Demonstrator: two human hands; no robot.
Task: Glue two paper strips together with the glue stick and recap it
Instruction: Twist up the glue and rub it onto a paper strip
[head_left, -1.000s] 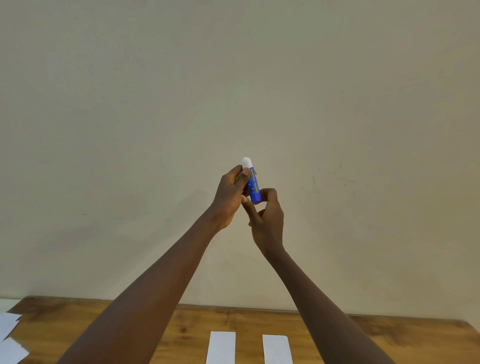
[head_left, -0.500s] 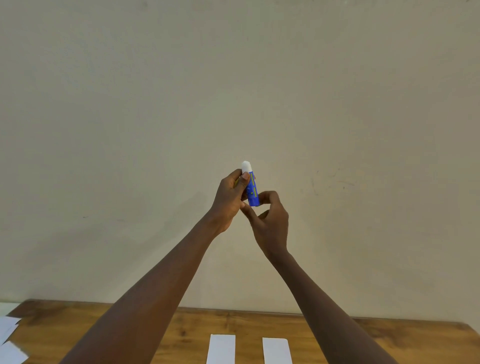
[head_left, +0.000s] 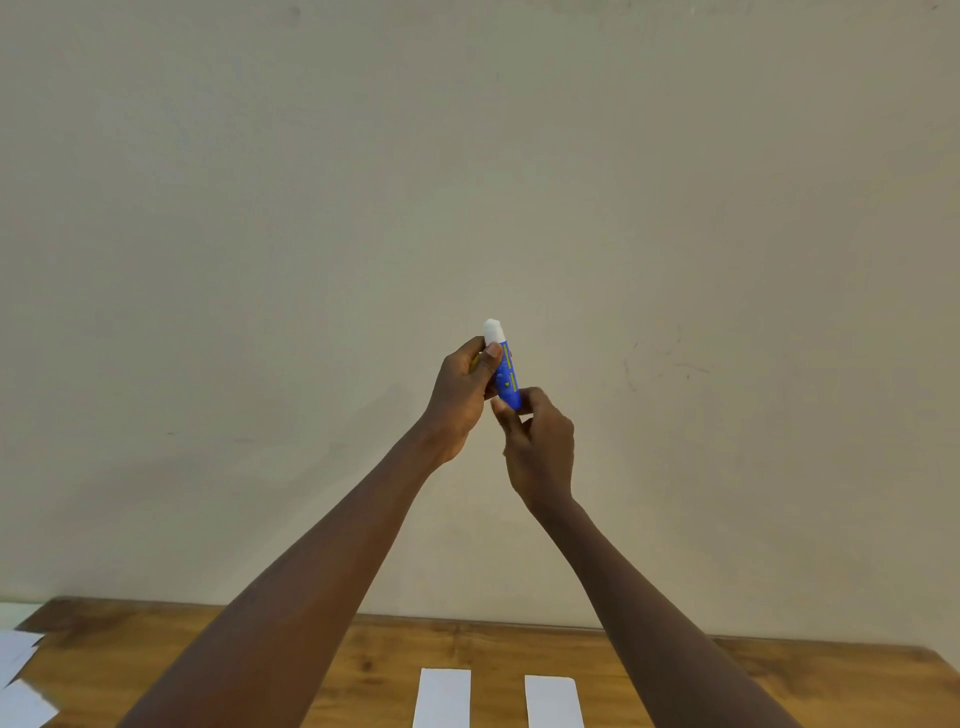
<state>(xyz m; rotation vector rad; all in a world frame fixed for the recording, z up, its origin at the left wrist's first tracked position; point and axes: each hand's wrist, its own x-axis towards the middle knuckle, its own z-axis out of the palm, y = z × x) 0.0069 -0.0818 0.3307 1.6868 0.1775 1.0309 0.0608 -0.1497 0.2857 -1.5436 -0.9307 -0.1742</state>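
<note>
I hold a blue glue stick (head_left: 505, 375) upright in the air in front of the wall, its white glue tip bare at the top. My left hand (head_left: 462, 395) grips the upper part of the tube. My right hand (head_left: 537, 441) pinches the tube's bottom end between thumb and fingers. No cap is in sight; something yellowish shows behind my left fingers, too hidden to identify. Two white paper strips, a left strip (head_left: 442, 697) and a right strip (head_left: 552, 700), lie side by side on the wooden table (head_left: 675, 675) below, cut off by the frame's lower edge.
More white paper sheets (head_left: 18, 680) lie at the table's left edge. A plain beige wall (head_left: 467, 156) rises directly behind the table's far edge.
The glue stick and both hands have sunk slightly. My right fingers have shifted around the tube's bottom end, and a little more white glue shows at the top.
</note>
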